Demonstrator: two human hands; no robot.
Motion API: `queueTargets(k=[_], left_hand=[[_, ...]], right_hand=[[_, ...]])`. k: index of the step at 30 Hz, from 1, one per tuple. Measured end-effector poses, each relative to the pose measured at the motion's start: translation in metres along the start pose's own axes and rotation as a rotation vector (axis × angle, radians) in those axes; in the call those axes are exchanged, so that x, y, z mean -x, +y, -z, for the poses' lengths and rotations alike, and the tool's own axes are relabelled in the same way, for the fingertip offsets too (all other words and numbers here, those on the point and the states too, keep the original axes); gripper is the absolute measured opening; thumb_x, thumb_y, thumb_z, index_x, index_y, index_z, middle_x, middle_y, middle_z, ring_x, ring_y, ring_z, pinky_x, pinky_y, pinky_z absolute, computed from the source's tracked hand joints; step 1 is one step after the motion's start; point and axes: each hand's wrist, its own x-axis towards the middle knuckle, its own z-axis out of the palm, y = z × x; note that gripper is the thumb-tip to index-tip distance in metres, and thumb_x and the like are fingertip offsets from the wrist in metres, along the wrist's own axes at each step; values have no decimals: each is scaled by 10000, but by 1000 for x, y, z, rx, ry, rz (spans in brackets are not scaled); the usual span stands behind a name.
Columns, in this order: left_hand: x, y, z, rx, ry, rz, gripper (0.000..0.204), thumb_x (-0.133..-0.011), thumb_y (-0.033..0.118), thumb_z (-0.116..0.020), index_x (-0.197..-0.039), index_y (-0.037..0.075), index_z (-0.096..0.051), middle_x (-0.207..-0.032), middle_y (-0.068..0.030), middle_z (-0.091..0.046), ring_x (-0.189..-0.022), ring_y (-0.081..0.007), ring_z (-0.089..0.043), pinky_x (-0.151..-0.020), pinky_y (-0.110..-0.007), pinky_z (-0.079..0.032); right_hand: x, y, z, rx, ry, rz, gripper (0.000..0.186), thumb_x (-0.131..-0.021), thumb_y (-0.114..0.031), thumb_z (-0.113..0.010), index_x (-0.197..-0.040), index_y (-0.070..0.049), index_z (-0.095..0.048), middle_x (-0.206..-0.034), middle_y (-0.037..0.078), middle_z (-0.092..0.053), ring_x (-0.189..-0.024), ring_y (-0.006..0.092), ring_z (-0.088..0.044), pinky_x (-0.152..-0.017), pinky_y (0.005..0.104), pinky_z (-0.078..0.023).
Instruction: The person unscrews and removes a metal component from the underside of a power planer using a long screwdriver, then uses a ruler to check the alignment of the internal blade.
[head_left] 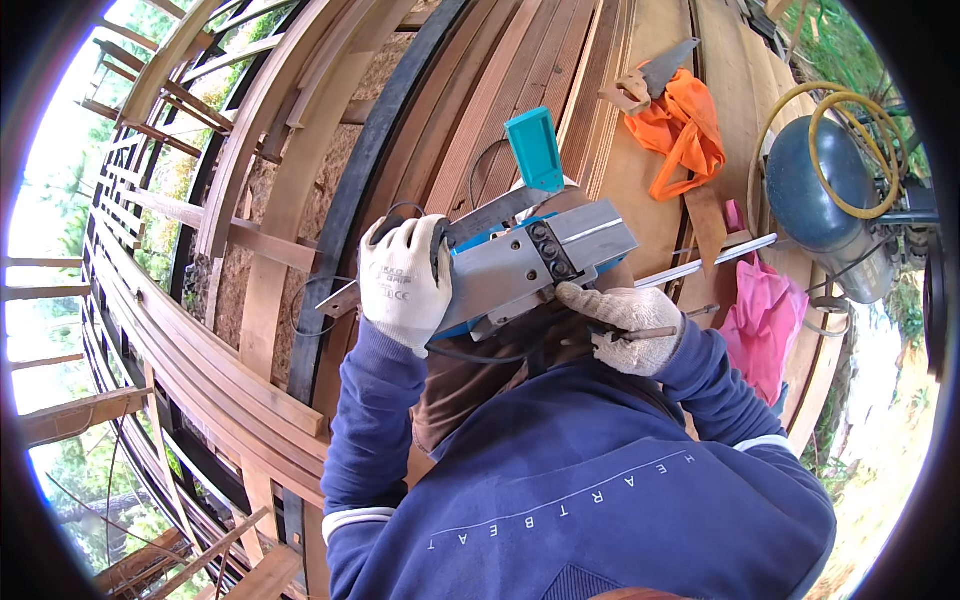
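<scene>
- Power planer [492,280], metal sole up, near centre.
- Left hand [405,275] — grip closed on its nine-o'clock end.
- Right hand [634,318], at four o'clock — grip curled round a slim rod [654,333].

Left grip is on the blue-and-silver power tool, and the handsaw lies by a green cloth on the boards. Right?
One fix: the cloth is orange, not green, as the head view shows. The rest holds: left grip on the blue-and-silver power tool, handsaw by the cloth on the boards.
</scene>
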Motion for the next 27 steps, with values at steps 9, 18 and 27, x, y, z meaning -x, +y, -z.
queueTargets(k=[9,18,27], left_hand=[[-6,-2,-4,-20,-46,14,265,-878,56,-656,-1140,90,-682,-1037,-126,-720,-1065,-340,-662,-1089,-473,-420],[-4,1,-5,-42,-54,-17,244,-875,68,-663,-1116,96,-687,-1003,-110,-726,-989,-331,-685,-1093,-469,-417],[1,3,-1,-102,-38,6,282,-868,83,-678,-1141,149,-705,-979,-63,-713,-963,-305,-677,-1097,-484,-402]], right_hand=[[-9,-9,-13,-153,286,77,564,-869,32,-559,-1425,-52,-609,-1080,195,-737,-851,302,-739,-783,358,-581],[-2,2,-14,-179,293,146,564,-873,55,-546,-1422,-52,-619,-876,124,-697,-683,236,-661,-698,328,-547],[-7,15,-28,-241,284,125,538,-864,61,-538,-1382,-40,-646,-942,144,-724,-759,271,-702,-753,351,-566]])
